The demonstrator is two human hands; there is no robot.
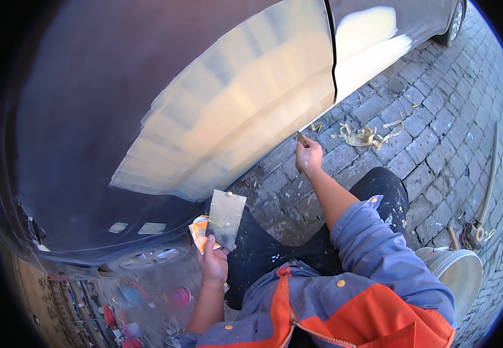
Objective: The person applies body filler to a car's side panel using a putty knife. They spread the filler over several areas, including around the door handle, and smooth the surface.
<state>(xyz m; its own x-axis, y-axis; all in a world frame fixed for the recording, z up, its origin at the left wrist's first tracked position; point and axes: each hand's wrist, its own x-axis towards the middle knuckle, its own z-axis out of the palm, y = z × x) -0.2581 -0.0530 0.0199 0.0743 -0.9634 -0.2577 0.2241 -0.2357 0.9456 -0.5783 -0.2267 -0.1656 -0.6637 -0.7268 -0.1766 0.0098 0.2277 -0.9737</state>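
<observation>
Rows of worn grey paving blocks [427,177] in daylight, with pale scraps [358,138] on top.

Blue-orange jacket [344,298], paint-flecked dark trousers [252,255]

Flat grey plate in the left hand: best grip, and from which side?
I'd grip the flat grey plate by its lower end, coming from the wearer's side. It is thin, so pinch its faces or edges there. Pale dabs sit at its top edge and near its middle, so avoid those. The left hand holds it low, alongside an orange-and-white packet.
</observation>
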